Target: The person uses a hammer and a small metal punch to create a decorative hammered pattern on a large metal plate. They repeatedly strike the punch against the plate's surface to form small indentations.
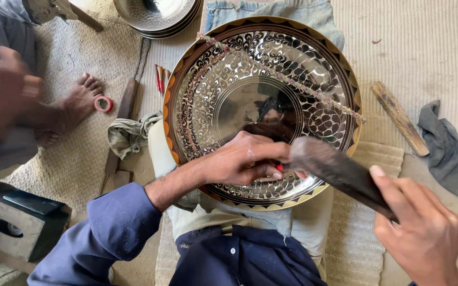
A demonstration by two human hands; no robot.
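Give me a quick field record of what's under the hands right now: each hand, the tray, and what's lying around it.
left hand: rests on the tray, fingers pinching a small tool tip with a bit of red
right hand: grips a dark hammer, blurred, head near the left fingers
tray: large round engraved metal, scalloped rim, on the lap
cord: stretched across the tray
wooden stick: right of tray
grey cloth: far right
red tape roll: left, by a foot

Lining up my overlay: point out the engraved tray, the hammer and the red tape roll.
engraved tray (223, 90): head view, patterned upper-left face.
hammer (340, 170): head view, middle of its dark blurred body.
red tape roll (102, 103): head view, on its ring.
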